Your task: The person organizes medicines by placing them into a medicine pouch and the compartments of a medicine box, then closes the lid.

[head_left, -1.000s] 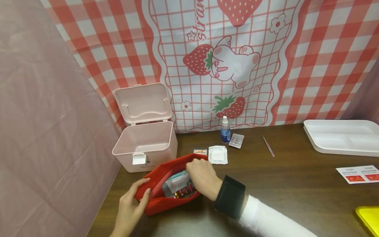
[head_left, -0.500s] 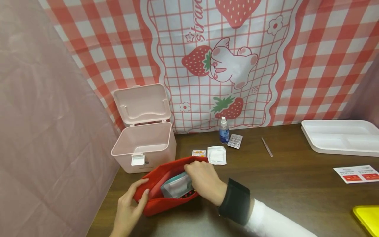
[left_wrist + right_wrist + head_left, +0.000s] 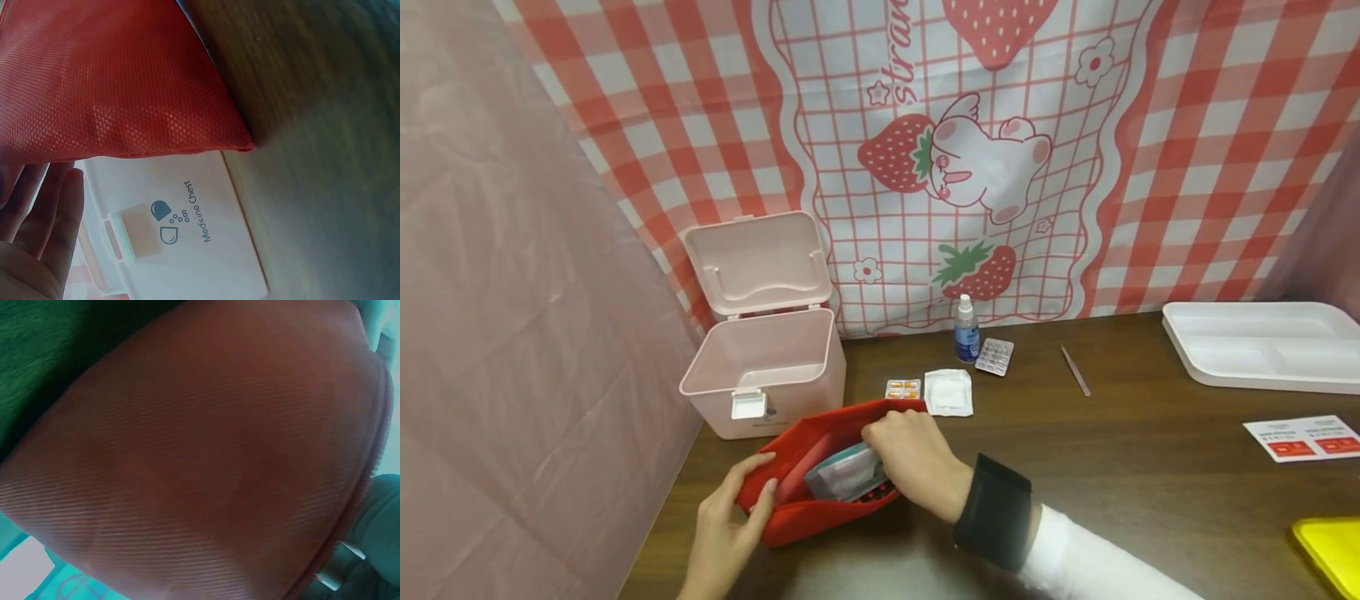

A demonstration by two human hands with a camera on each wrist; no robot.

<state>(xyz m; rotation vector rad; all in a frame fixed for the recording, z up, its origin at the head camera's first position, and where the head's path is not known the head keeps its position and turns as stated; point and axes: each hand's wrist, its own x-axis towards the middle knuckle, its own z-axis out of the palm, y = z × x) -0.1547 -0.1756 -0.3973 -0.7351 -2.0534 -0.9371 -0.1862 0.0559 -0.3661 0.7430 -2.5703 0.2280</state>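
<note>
Head view: we see a red pouch on the table, its mouth spread. The left hand holds its left end between thumb and fingers, slightly parted; the right hand reaches into its right end, fingers bent, tips hidden, so we cannot tell what they hold. Inside the pouch, between the hands, we find a clear packet. Behind the pouch's left side stands a pink box, lid up; behind its right end lie capsules and a white packet.

Left wrist view: we see the left hand's fingers at the pouch's edge, the box's lettering, "Medicine Chest", beyond.

Right wrist view: the pouch's side fills most of our view.
</note>
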